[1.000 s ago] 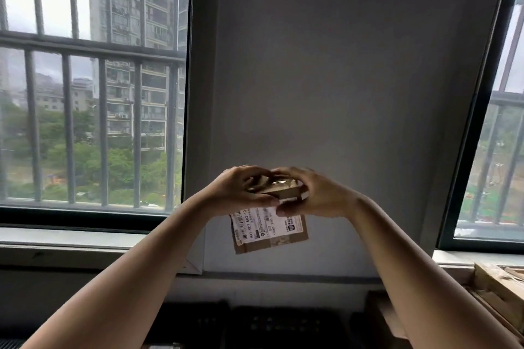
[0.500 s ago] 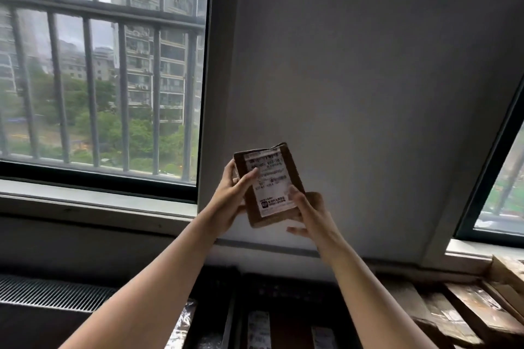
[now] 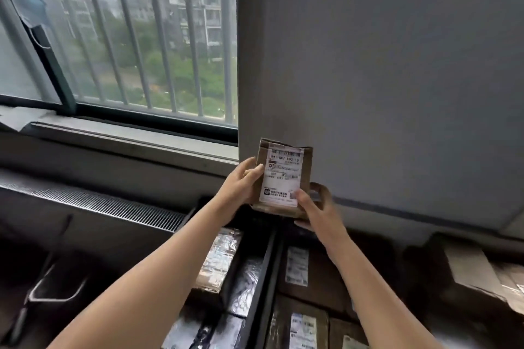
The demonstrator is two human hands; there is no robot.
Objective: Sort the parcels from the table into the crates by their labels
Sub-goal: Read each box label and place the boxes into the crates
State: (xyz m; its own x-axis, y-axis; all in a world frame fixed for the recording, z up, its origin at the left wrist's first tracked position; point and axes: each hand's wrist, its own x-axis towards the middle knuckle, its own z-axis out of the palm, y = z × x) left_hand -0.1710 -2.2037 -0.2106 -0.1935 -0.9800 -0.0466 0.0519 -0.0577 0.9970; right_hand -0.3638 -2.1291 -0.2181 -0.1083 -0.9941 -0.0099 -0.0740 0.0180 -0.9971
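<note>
**A:** Head view, first entry?

**B:** One small brown cardboard parcel [image 3: 283,178] with a white printed label. It is held upright in the air before the grey wall [image 3: 397,65], with the label turned to the camera. It is placed above the black crates [image 3: 262,283], not in them.

**A:** How is it held?

**B:** Its left edge is gripped by the left hand [image 3: 241,184], with the thumb laid on the front beside the label. Its lower right corner is gripped by the right hand [image 3: 314,207], with the thumb set on the label's bottom edge. That hand's fingers [image 3: 323,193] are curled round the back.

**A:** Crate contents?

**B:** Left of the dividing rim, film-wrapped shiny parcels [image 3: 221,258] are recorded. Right of it, flat brown labelled parcels [image 3: 300,266] are laid side by side.

**A:** Remainder?

**B:** A barred window [image 3: 158,37] is noted at upper left. A blue face mask [image 3: 27,5] is hung at its frame. A slatted grey grille [image 3: 99,204] is set below the sill. Loose cardboard parcels [image 3: 467,269] are noted at far right, partly shadowed.
</note>
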